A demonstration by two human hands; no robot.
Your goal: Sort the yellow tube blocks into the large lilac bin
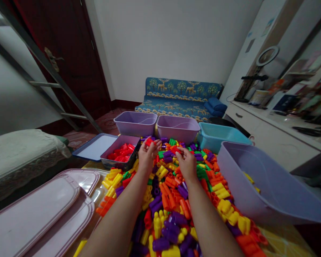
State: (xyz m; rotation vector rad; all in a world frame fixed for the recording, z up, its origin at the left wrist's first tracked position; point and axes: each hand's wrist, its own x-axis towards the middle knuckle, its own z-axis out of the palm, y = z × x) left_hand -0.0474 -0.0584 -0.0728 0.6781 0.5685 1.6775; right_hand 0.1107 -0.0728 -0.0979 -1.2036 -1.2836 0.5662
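A big heap of red, yellow, purple, orange and green plastic tube blocks [173, 200] covers the table in front of me. My left hand [147, 154] is raised over the heap's far end, fingers closed on a red block [149, 141]. My right hand [186, 161] rests on the pile beside it, fingertips pinching a red block [174, 150]. Just left of my left hand stands a purple bin [121, 154] holding only red blocks.
Two empty purple bins [136, 123] [178, 127] and a blue bin [219, 136] stand behind the heap. A large tilted purple bin [267, 182] lies at the right. Pink lids [40, 210] and a blue lid [95, 146] sit at the left. A sofa stands beyond.
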